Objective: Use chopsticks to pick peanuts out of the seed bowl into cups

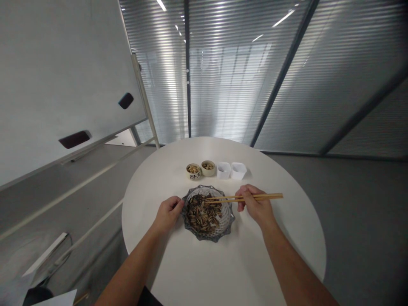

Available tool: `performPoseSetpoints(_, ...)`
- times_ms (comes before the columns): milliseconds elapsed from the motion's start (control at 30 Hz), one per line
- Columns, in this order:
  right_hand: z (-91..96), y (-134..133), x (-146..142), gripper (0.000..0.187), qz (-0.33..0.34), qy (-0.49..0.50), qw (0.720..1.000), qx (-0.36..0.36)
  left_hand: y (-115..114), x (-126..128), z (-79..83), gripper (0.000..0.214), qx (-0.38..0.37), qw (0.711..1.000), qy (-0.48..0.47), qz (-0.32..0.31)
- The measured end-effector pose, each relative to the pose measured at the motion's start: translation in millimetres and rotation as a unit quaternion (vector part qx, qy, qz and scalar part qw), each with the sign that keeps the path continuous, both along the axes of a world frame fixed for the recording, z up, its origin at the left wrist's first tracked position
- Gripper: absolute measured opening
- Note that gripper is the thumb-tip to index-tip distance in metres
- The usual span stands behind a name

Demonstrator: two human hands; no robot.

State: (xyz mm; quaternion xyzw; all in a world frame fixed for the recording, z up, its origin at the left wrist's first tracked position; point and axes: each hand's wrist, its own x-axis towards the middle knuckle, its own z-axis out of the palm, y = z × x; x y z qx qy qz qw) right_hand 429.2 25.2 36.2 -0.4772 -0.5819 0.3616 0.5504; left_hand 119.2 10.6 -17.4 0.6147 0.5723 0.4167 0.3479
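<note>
A scalloped glass bowl (227, 225) stands on the round white table, holding many striped sunflower seeds (202, 214). My left hand (168, 210) is closed at the bowl's left edge, its thumb and fingers pinching the rim. In my right hand (253, 203) is a pair of wooden chopsticks (267, 196), held level to the right of the bowl. Their tips point left and reach over the seeds; whether a seed is between them is too small to tell.
Behind the bowl, two small round tubs (193, 171) with nuts or similar pieces stand beside two white plastic cups (238, 171). The white table (204, 272) has a curved edge. A whiteboard (70, 76) with dark erasers rises at left, and a blind-covered glass partition (223, 85) stands behind.
</note>
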Motion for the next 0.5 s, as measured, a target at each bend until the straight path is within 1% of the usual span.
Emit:
performPoseSetpoints(133,-2.7,-1.3,-1.7,0.050,-0.020,-0.023,0.999,0.013,-0.2,0.4,0.7,0.041,-0.005,1.000,0.002,0.001)
performPoseSetpoints(267,-6.6,-2.6,-5.2,0.049,-0.037,-0.019,0.998,0.037,0.0,0.3,1.4,0.038,-0.004,1.000,0.005,-0.002)
performPoseSetpoints(367,-9.9,-2.1,-7.1,0.048,-0.048,0.009,0.998,0.049,0.3,-0.4,0.8,0.038,0.003,1.000,0.012,-0.006)
performPoseSetpoints(500,-12.0,0.6,-7.9,0.047,-0.061,0.084,0.994,0.043,0.6,-1.4,-0.8,0.038,0.003,1.000,0.018,-0.008)
